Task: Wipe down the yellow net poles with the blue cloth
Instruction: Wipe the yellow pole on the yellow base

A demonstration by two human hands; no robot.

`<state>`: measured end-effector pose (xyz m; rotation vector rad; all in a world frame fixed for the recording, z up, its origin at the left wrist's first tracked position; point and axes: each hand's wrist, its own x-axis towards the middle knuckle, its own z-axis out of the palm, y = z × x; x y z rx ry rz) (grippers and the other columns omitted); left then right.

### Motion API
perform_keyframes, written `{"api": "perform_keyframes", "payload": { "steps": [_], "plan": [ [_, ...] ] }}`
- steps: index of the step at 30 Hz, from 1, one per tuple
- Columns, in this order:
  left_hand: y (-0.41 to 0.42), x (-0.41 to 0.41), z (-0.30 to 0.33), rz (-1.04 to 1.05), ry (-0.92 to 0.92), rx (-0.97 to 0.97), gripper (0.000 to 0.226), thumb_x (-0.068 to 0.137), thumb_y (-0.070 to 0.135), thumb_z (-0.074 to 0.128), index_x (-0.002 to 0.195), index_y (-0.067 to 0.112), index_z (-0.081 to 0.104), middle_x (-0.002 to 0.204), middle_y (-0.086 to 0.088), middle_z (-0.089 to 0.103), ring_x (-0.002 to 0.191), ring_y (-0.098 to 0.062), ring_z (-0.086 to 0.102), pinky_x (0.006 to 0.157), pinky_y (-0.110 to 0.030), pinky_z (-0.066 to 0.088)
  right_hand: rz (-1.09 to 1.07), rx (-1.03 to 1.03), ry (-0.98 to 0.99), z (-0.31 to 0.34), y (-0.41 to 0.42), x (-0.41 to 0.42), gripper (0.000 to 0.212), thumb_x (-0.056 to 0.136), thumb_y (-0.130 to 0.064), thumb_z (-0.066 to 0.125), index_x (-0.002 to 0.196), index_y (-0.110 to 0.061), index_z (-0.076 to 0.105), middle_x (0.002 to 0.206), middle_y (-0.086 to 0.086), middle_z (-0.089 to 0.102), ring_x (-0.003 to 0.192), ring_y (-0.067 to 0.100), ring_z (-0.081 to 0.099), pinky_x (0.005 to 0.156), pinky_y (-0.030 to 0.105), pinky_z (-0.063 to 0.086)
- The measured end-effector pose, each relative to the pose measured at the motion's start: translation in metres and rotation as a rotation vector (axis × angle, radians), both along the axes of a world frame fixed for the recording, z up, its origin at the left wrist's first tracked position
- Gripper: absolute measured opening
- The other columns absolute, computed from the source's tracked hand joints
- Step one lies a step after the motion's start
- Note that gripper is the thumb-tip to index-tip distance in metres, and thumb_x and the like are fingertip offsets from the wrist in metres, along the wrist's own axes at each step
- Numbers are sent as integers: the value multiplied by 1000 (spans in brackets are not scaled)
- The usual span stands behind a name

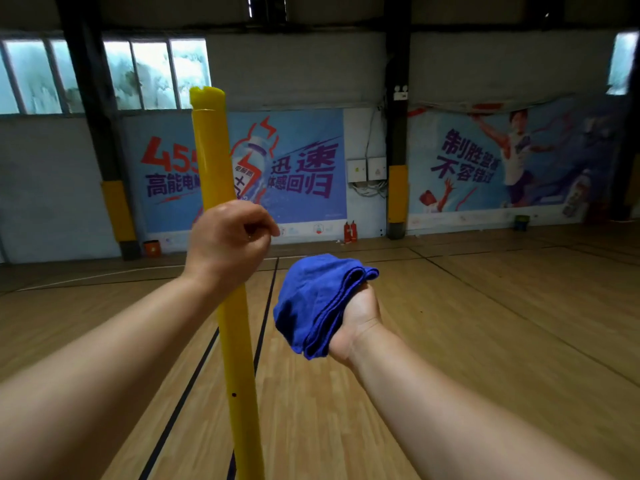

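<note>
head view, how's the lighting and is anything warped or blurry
Head view: dim hall, the windows blown out white; wide-angle bending at the edges; the far wall posters soft; the yellow pole, the left hand and the blue cloth in the right hand reasonably sharp.

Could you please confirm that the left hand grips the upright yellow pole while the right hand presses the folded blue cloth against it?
Not quite. In the head view the left hand does grip the upright yellow pole, but the right hand holds the folded blue cloth clear of the pole, off to its right, not pressed against it.
</note>
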<state>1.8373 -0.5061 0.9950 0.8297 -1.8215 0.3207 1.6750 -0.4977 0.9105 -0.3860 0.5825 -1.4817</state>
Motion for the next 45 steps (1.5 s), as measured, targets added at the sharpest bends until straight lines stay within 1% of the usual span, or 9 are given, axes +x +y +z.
{"api": "perform_keyframes", "payload": {
  "steps": [4, 9, 13, 15, 18, 22, 31, 38, 45],
  "plan": [
    [-16, 22, 30, -14, 322, -147, 21, 84, 11, 55, 81, 15, 75, 81, -2, 70, 77, -25, 66, 67, -41, 56, -4, -66, 73, 23, -16, 27, 57, 102, -43, 44, 72, -15, 83, 90, 10, 79, 97, 29, 69, 90, 41, 51],
    [-48, 43, 68, -170, 618, 185, 22, 93, 6, 50, 84, 22, 62, 88, -11, 65, 81, -28, 63, 67, -42, 56, -75, -192, 384, 69, -29, 60, 43, 109, -35, 35, 128, -14, 67, 130, 20, 67, 123, 41, 60, 113, 58, 42],
    [-56, 40, 82, -393, 687, 383, 17, 97, 16, 46, 98, 9, 62, 96, -18, 64, 84, -28, 60, 66, -35, 50, -110, -451, 572, 100, -37, 78, 33, 111, -21, 41, 138, -9, 54, 127, 19, 61, 108, 29, 61, 86, 24, 46],
    [-55, 40, 88, -575, 747, 505, 21, 89, 27, 52, 96, 9, 59, 94, -18, 58, 82, -26, 57, 72, -36, 47, -155, -579, 708, 109, -35, 88, 37, 110, -28, 46, 145, -16, 48, 129, 10, 65, 111, 20, 63, 93, 26, 51],
    [-58, 49, 98, -712, 650, 705, 50, 66, 40, 66, 106, 10, 59, 103, -18, 55, 92, -30, 56, 86, -44, 45, -219, -716, 891, 108, -37, 95, 47, 99, -42, 62, 143, -30, 48, 125, -3, 69, 113, 14, 68, 98, 36, 57],
    [-68, 61, 113, -692, 404, 725, 44, 83, 49, 77, 107, 14, 65, 95, -10, 75, 90, -28, 73, 92, -44, 57, -409, -636, 1049, 107, -45, 98, 72, 76, -45, 87, 134, -34, 47, 118, -13, 67, 111, 10, 66, 99, 42, 57],
    [-74, 78, 140, -604, 184, 830, 74, 63, 66, 84, 118, 18, 72, 122, -3, 74, 115, -22, 68, 108, -45, 46, -547, -577, 1103, 129, -44, 121, 64, 89, -66, 61, 126, -14, 56, 115, 11, 70, 106, 29, 68, 97, 53, 53],
    [-85, 70, 146, -696, 201, 858, 16, 80, 43, 82, 76, 29, 78, 89, 7, 76, 92, -13, 69, 106, -35, 49, -597, -545, 1062, 160, -52, 122, 51, 91, -58, 67, 109, -11, 69, 106, 15, 75, 103, 34, 70, 99, 58, 52],
    [-95, 76, 141, -670, 140, 860, 56, 72, 56, 80, 115, 20, 76, 112, 4, 78, 117, -22, 67, 113, -44, 40, -602, -573, 1099, 133, -60, 122, 62, 61, -61, 73, 107, -20, 69, 101, 4, 76, 96, 27, 72, 92, 55, 58]
  ]
}}
